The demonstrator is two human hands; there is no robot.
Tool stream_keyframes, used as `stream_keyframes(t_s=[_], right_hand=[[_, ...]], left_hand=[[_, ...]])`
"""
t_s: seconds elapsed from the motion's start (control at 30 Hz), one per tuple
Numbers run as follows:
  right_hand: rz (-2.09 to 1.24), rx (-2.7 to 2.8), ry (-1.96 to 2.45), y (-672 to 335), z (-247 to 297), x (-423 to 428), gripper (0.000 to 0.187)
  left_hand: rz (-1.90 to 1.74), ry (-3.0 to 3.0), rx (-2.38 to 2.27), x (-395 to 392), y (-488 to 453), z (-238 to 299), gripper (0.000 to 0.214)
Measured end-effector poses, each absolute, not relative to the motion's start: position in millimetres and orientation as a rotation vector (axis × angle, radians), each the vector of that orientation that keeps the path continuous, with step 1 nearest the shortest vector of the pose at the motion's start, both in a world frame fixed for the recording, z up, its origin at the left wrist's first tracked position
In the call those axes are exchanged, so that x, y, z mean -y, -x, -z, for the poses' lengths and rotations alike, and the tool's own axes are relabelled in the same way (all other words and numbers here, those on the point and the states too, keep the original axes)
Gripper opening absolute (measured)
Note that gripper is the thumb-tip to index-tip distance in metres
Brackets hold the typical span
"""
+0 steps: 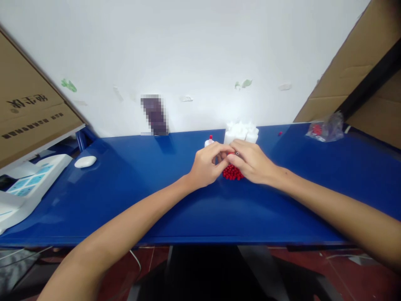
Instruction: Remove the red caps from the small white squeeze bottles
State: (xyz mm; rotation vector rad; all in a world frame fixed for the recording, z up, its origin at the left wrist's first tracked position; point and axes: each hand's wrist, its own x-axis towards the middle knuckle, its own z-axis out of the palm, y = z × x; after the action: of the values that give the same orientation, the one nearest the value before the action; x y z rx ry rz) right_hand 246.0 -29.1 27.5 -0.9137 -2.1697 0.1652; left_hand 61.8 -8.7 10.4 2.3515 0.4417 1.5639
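My left hand (207,164) and my right hand (252,162) meet at the middle of the blue table (131,196), fingers curled and pinched together over a heap of small red caps (232,172). The fingertips touch each other above the heap; what they pinch is too small to make out. Just behind the hands stands a cluster of small white bottles (241,131). One small white bottle with a red cap (209,141) stands to the left of that cluster.
A white oval object (85,161) lies at the table's left, beside a white device (25,186). A clear bag with red bits (326,128) lies far right, a lone red cap (280,133) near it. Cardboard boxes (28,108) flank both sides; a white wall is behind.
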Motion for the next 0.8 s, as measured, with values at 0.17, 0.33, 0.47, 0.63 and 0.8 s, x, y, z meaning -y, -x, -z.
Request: stream_keyframes(t_s=[0.17,0.33,0.47,0.63,0.8], right_hand=[[-0.133,2.26,0.981,-245.7,-26.4,32.3,0.044],[-0.218,2.359,1.099,-243.4,-34.4,40.6,0.024],[-0.099,2.424,1.25,-242.3,-38.2,44.3,0.03],[-0.024,2.436,1.389,-241.1,-39.7,44.7,0.033],[-0.08,2.403,1.396,-239.9,-42.2,45.5,0.035]], left_hand=[[-1.55,-2.413,-0.405,9.8,-61.8,-6.9,0.008],[-1.537,-2.552,-0.407,5.7,-58.4,-1.7,0.009],[-1.516,-2.615,-0.377,4.8,-57.0,0.9,0.01],[-1.552,-2.564,-0.39,8.2,-59.7,0.4,0.013],[-1.504,-2.459,-0.43,11.8,-61.4,-1.9,0.011]])
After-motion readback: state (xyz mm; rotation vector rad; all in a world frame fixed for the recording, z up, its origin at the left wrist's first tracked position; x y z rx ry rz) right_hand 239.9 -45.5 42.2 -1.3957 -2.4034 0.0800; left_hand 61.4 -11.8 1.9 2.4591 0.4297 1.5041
